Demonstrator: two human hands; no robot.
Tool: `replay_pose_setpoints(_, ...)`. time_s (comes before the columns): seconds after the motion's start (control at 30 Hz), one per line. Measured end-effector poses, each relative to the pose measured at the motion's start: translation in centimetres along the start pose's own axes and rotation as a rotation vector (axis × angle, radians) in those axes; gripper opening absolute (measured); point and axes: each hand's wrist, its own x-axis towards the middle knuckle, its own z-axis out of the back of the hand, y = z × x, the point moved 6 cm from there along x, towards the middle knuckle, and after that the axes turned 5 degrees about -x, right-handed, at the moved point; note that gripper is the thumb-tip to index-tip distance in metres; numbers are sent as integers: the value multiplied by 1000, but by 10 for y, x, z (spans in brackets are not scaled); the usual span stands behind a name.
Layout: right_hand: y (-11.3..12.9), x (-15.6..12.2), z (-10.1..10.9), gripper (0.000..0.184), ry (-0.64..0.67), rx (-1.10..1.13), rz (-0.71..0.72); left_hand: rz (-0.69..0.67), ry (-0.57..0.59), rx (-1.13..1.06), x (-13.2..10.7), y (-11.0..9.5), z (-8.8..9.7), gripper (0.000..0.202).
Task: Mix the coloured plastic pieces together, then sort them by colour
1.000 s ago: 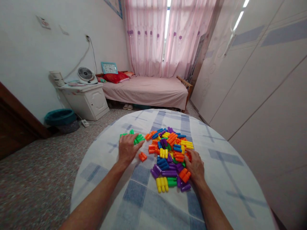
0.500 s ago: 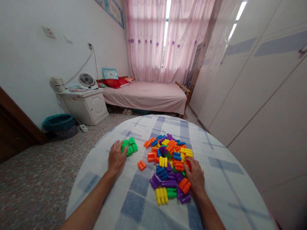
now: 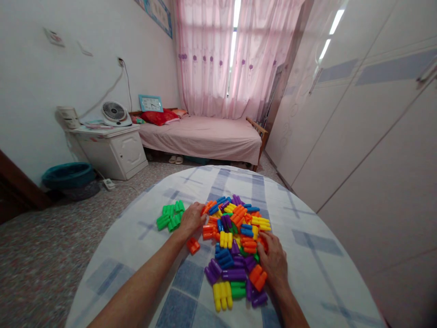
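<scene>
Where the left hand (image 3: 193, 218) is reached forward, palm down, an orange block (image 3: 209, 207) is found right at its fingertips, slanted away to the right; by this hand it is most nearly approached. Whether that grip is closed cannot be told. Green blocks (image 3: 174, 222) are grouped to its left on the desk (image 3: 317, 278). The right hand (image 3: 274, 257) is curled beside the coloured heap (image 3: 235, 248), spread leftward of its grip, whose closure is hidden.

blocks (image 3: 235, 274) are looking plastic, smooth and glossy | tablecloth (image 3: 307, 287) is showing matt cloth | wardrobe doors (image 3: 362, 136) are gleaming smooth | bed rail (image 3: 258, 127) is showing wood
</scene>
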Motion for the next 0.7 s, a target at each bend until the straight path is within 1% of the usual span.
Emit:
replay_pose_setpoints(0.17, 1, 0, 1, 35, -1, 4, 4, 5, -17, -102, -5, 2, -6, 20)
replay_pose_setpoints(0.27, 1, 0, 1, 35, 5, 7, 3, -8, -45, -175, -8, 0, -5, 18)
replay_pose_setpoints(0.33, 1, 0, 1, 35, 6, 15, 3, -18, -70, -189, -7, 0, -1, 16)
replay_pose_setpoints(0.43, -1, -1, 0, 34, 5, 27, 4, -29, -127, -140, 1, 3, 11, 14)
replay_pose_setpoints(0.53, -3, -1, -2, 34, -2, 34, 13, -14, -161, -71, 13, 11, 21, 15)
replay_pose_setpoints(0.7, -3, -2, -3, 34, 4, 42, 9, -24, -204, 23, 32, 22, 28, 18)
